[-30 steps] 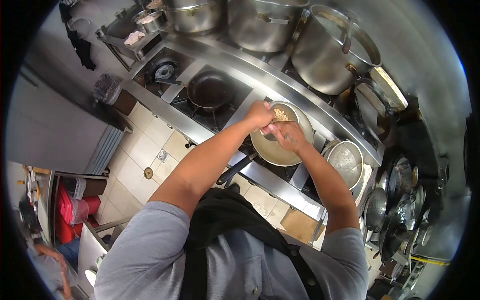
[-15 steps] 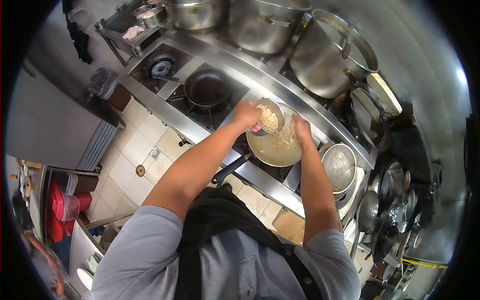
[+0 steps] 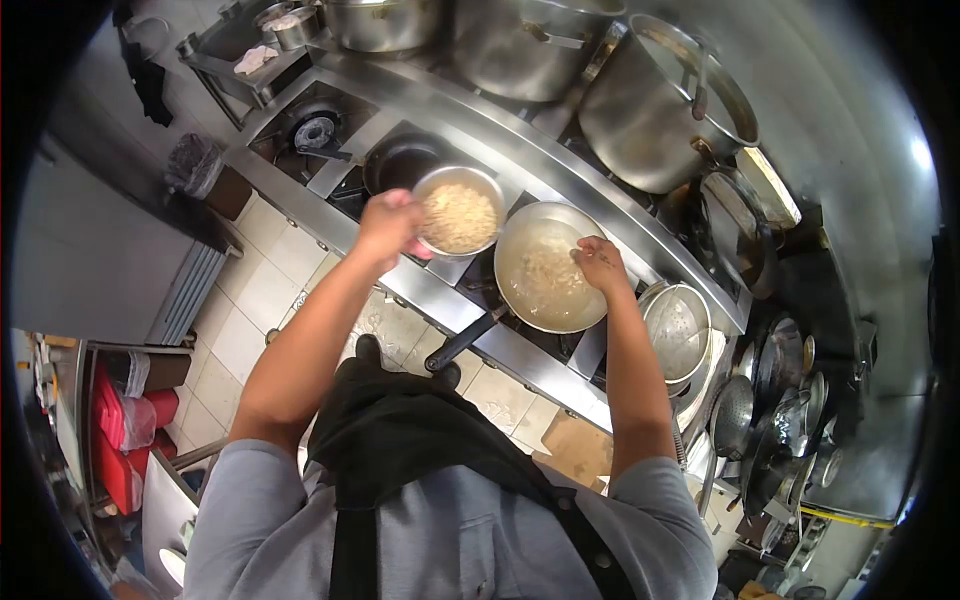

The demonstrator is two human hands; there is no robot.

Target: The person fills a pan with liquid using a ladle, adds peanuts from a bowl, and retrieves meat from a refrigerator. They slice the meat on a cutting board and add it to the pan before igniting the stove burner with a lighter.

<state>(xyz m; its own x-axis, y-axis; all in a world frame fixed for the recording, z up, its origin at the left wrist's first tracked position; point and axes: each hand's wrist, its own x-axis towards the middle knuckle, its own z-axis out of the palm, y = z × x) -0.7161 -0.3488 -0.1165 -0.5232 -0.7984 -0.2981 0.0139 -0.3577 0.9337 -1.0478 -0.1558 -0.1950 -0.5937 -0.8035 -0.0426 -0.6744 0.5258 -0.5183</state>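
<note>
My left hand (image 3: 392, 232) grips the rim of a round metal bowl (image 3: 428, 182), which holds small pale pieces of food (image 3: 460, 218). The bowl is level and partly covers a dark frying pan (image 3: 392, 158) on the stove. To the right, my right hand (image 3: 601, 262) is over the right side of a light-coloured pan (image 3: 520, 222) on a burner, its fingers bent inward over the liquid. Whether those fingers hold anything is hidden. Pale pieces lie in the cloudy liquid, and the pan's black handle (image 3: 462, 340) points toward me.
Large steel pots (image 3: 640, 120) line the back of the stove. A strainer (image 3: 676, 335) rests on a container to the right, near many hanging or stacked pans (image 3: 735, 420). Another burner (image 3: 315, 130) is at the far left. A bin (image 3: 230, 192) stands on the tiled floor.
My left hand has carried the bowl left, away from the light pan, and levelled it. My right hand stays over the pan, and more pieces now lie in the liquid.
</note>
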